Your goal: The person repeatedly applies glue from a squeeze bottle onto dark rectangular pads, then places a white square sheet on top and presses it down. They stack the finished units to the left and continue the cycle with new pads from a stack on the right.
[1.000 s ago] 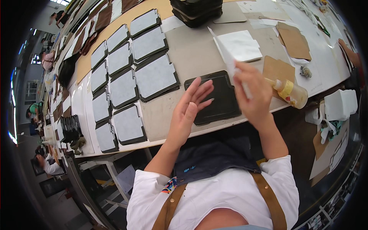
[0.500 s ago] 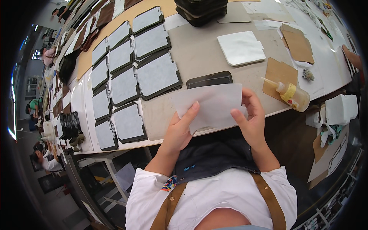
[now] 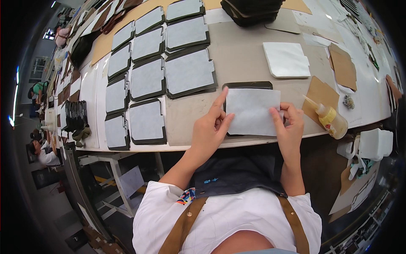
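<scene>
Head view: A thin white sheet (image 3: 253, 112) is held over a black panel (image 3: 249, 85) near the front edge of the table (image 3: 237, 51); the panel shows above the sheet and as a narrow strip below it. Contact between sheet and panel cannot be determined.

Left hand (image 3: 209, 127): index finger extended at the sheet's upper left corner, thumb spread well away from it with its tip at the left edge, remaining fingers curled. Whether these fingers grip the sheet or only touch it cannot be told.

Right hand (image 3: 291, 127): thumb on the sheet's face near the right edge, other fingers bent close behind; the fingers are closed in a pinch on that edge.

Surroundings: black panels topped with pale sheets (image 3: 190, 72) stand in three columns to the left. A white stack (image 3: 286, 60) lies beyond the right hand. To the right, a nozzled bottle (image 3: 334, 122) is beside brown card (image 3: 320, 95).
</scene>
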Demonstrator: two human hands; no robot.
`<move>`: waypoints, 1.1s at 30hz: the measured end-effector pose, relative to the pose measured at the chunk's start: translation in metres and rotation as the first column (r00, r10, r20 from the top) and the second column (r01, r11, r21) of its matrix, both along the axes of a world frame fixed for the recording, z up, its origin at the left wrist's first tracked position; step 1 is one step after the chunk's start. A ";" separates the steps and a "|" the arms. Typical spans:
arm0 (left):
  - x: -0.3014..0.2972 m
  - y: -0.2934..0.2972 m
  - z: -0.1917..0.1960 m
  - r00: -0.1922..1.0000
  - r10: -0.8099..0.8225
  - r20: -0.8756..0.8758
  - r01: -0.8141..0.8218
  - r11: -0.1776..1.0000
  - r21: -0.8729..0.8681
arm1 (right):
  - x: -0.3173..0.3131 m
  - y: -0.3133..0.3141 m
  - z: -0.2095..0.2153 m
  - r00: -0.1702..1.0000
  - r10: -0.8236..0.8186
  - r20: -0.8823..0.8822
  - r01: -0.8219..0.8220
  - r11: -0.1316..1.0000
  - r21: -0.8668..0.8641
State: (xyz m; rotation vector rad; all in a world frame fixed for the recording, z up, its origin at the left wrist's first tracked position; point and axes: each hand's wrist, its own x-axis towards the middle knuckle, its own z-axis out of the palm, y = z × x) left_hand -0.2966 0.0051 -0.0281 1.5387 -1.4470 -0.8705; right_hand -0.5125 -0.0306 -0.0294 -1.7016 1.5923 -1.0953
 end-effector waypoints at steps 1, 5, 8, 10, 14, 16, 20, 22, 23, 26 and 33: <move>0.001 -0.001 -0.001 1.000 -0.011 0.023 0.011 1.000 0.006 | 0.000 -0.002 -0.002 0.999 0.010 -0.037 -0.012 0.999 -0.034; 0.003 -0.004 -0.005 0.996 -0.010 0.094 0.013 0.999 -0.030 | 0.004 -0.011 -0.010 0.992 0.023 -0.126 -0.039 0.991 -0.125; 0.005 -0.006 -0.009 0.989 0.007 0.145 0.005 0.997 -0.077 | 0.007 -0.014 -0.011 0.988 0.028 -0.152 -0.050 0.989 -0.138; 0.005 -0.007 -0.011 0.987 0.009 0.163 0.007 0.995 -0.095 | 0.008 -0.015 -0.011 0.985 0.028 -0.170 -0.052 0.989 -0.139; 0.004 -0.009 -0.012 0.985 0.015 0.173 0.003 0.995 -0.104 | 0.008 -0.016 -0.012 0.983 0.023 -0.180 -0.050 0.988 -0.146; 0.004 -0.008 -0.012 0.985 0.017 0.174 0.000 0.995 -0.099 | 0.008 -0.016 -0.012 0.983 0.024 -0.180 -0.051 0.987 -0.149; 0.005 -0.008 -0.011 0.980 0.018 0.199 -0.001 0.997 -0.082 | 0.009 -0.016 -0.011 0.980 0.028 -0.198 -0.056 0.989 -0.138; 0.005 -0.009 -0.011 0.976 0.012 0.217 0.004 0.997 -0.073 | 0.009 -0.016 -0.010 0.979 0.026 -0.203 -0.053 0.990 -0.131; 0.005 -0.009 -0.012 0.975 0.009 0.221 0.007 0.997 -0.071 | 0.008 -0.016 -0.009 0.980 0.023 -0.199 -0.050 0.990 -0.131; 0.004 -0.009 -0.014 0.979 0.017 0.203 -0.006 0.999 -0.050 | 0.009 -0.015 -0.005 0.981 0.008 -0.194 -0.031 0.993 -0.113; 0.002 -0.008 -0.013 0.974 0.028 0.223 -0.024 0.999 -0.023 | 0.008 -0.014 -0.004 0.925 0.010 -0.380 -0.106 0.967 -0.232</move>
